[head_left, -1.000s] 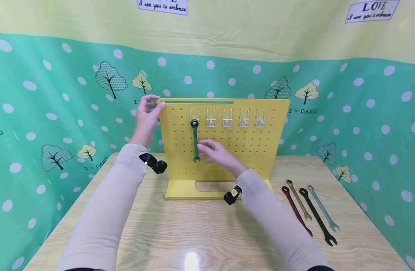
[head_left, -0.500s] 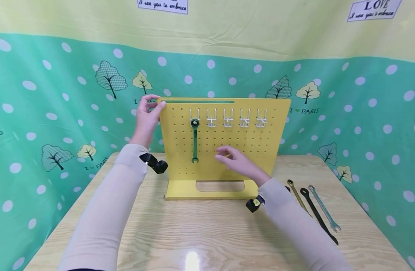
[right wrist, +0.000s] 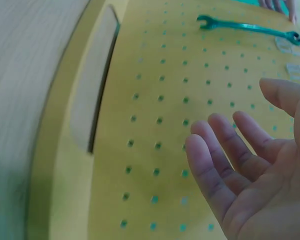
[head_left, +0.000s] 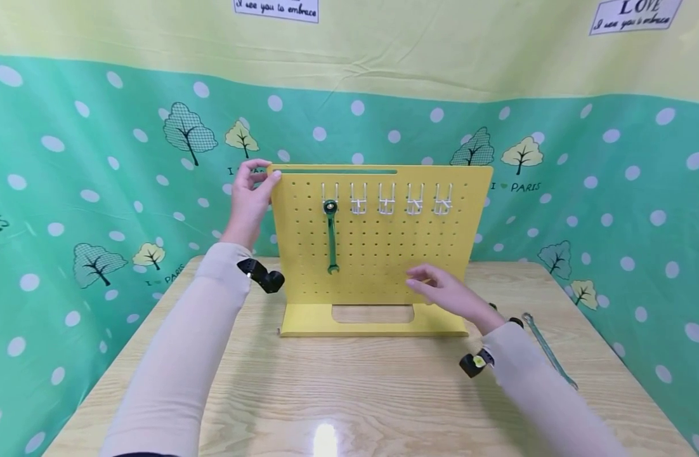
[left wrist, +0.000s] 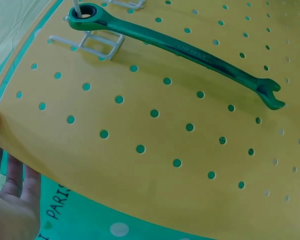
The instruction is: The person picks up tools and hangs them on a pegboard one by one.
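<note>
A yellow pegboard stands upright on the table. My left hand grips its upper left edge, thumb in front and fingers around the back. From the leftmost white wire hook hangs a green ratchet wrench, ring end up and open end down; the left wrist view shows the ring over the hook's prong. My right hand is in front of the board's lower right part, fingers loosely bent and holding nothing, as the right wrist view confirms.
Several white wire hooks run along the board to the right of the wrench. A light blue wrench lies on the wooden table at right. My right arm mostly hides other wrenches there. A patterned curtain stands behind.
My right hand has moved away from the hanging green wrench, to the right and slightly down. The left hand keeps its grip on the board. The wrench hangs in place.
</note>
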A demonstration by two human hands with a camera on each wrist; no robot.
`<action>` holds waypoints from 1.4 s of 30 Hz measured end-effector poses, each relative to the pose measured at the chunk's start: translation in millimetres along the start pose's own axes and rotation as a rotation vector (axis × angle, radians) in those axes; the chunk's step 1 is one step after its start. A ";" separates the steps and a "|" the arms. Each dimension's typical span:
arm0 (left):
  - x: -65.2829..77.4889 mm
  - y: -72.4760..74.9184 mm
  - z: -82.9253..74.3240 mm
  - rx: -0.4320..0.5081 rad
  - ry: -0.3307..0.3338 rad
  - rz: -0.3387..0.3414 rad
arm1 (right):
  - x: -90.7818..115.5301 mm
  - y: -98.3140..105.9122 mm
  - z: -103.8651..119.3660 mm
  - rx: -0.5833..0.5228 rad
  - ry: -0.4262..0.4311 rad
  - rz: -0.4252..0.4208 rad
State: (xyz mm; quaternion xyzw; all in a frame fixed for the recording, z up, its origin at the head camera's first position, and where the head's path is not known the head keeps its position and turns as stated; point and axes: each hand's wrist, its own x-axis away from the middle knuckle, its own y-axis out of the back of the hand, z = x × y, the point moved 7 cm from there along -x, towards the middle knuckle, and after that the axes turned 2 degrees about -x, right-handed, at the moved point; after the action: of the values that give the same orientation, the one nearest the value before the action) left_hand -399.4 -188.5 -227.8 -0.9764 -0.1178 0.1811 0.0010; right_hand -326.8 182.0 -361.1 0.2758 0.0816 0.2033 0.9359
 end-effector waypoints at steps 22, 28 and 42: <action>2.2 -0.6 -4.0 -0.010 0.009 0.002 | 89.2 42.8 -85.1 0.017 -0.169 -0.042; 2.9 0.1 -4.5 -0.005 0.013 -0.003 | 109.0 55.3 -112.8 0.030 -0.261 -0.051; 3.4 -0.1 -2.9 -0.018 0.006 -0.003 | 127.2 64.9 -150.2 0.058 -0.385 -0.081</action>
State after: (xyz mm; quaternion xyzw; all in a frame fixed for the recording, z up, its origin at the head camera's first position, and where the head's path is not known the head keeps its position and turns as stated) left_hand -395.4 -187.5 -226.3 -0.9767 -0.1209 0.1774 -0.0073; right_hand -273.4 358.4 -456.0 0.3329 -0.0822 0.1064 0.9333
